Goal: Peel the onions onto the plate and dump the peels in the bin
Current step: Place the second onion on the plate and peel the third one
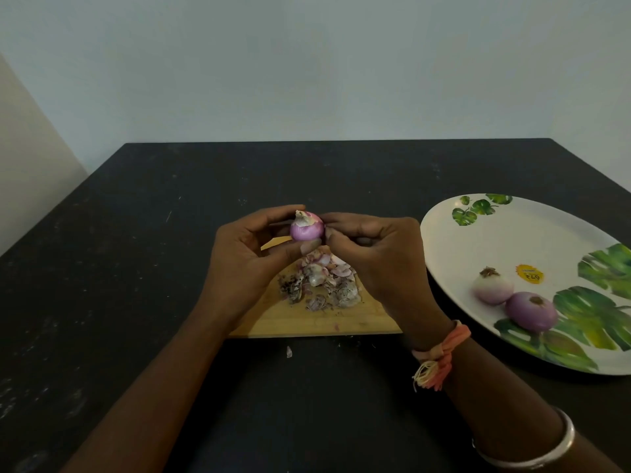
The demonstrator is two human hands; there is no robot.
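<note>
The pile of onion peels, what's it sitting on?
The peels lie on a wooden cutting board on the dark table. The left hand and right hand, holding an onion, hide the board's far part.

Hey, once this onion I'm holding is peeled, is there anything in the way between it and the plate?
Nothing visible blocks it. The onion is held up between the left hand and right hand above the cutting board. Only bare table lies between there and the plate, which has open space beside its two peeled onions.
</note>
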